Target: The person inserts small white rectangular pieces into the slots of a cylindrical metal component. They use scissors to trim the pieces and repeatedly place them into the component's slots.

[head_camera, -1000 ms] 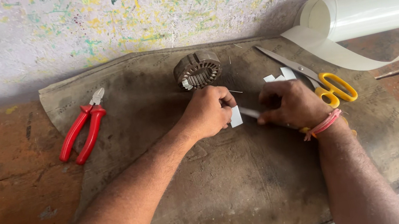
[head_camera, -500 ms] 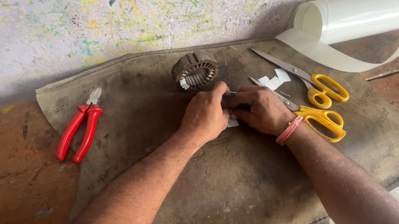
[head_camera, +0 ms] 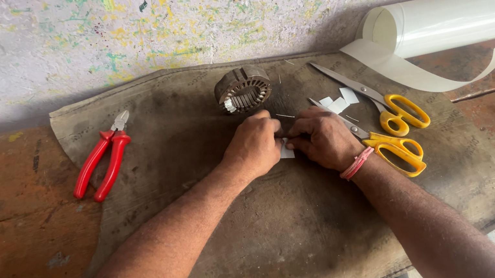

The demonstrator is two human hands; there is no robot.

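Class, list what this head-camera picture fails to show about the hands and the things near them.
- White paper piece: mostly covered by the left hand and right hand; its shape is unclear.
- Both hands' fingertips: curled under, so the grip is hidden.
- Scissors: part of one blade lies behind the right hand.
- White roll: its far end is hard to make out near the right edge.

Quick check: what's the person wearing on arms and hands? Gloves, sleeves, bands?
No gloves, and no sleeves in view: both forearms are bare. The left hand wears nothing. The right hand has a pink-red band of several thin strands at the wrist. No rings or watch visible.
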